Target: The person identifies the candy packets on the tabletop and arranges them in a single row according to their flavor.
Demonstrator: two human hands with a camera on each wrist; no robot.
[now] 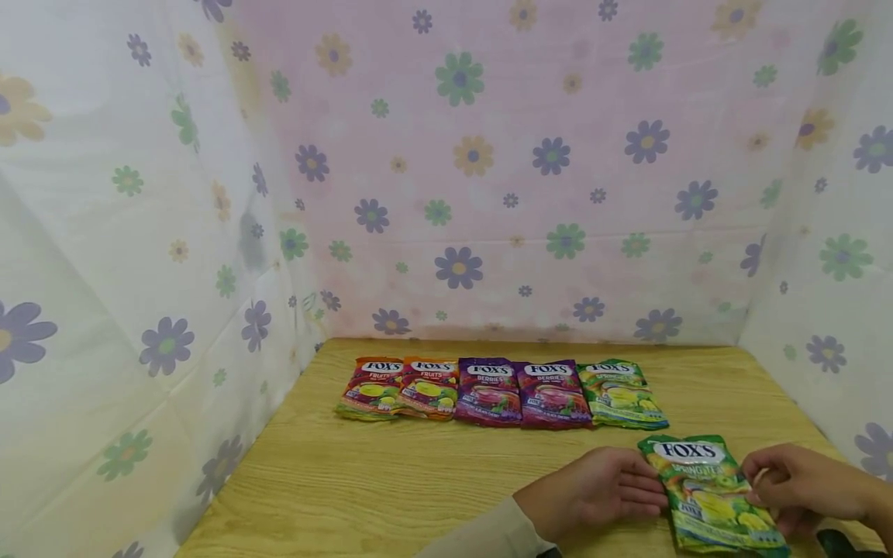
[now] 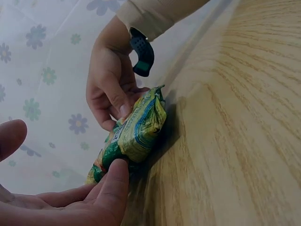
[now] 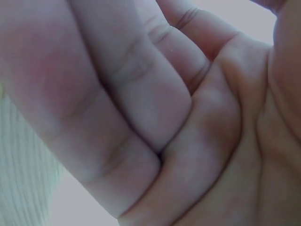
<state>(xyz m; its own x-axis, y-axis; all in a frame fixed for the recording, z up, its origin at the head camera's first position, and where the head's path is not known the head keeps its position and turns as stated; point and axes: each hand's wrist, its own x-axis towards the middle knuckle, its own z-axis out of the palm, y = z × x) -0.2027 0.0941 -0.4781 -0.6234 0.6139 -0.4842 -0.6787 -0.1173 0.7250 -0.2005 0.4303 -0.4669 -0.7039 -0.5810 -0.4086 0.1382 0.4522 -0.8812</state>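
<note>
A green FOX'S Spring Tea candy bag (image 1: pixel 715 492) lies face up near the table's front right, slightly tilted. My right hand (image 1: pixel 812 484) pinches its right edge, thumb on top and fingers beneath, as the left wrist view shows with the bag (image 2: pixel 136 129) between those fingers (image 2: pixel 106 89). Along the bag's left edge, my left hand (image 1: pixel 600 492) touches it with fairly straight fingers, thumb held apart; that same hand (image 2: pixel 80 202) appears low in the left wrist view. Palm and fingers of the right hand (image 3: pixel 141 108) fill the right wrist view, where the bag is hidden.
Behind, a row of candy bags stretches across the wooden table (image 1: pixel 335 488): two orange-red Fruits bags (image 1: pixel 427 390), two purple Berries bags (image 1: pixel 554 395) and another green Spring Tea bag (image 1: pixel 621 395). Flowered cloth (image 1: pixel 502 194) walls the back and both sides.
</note>
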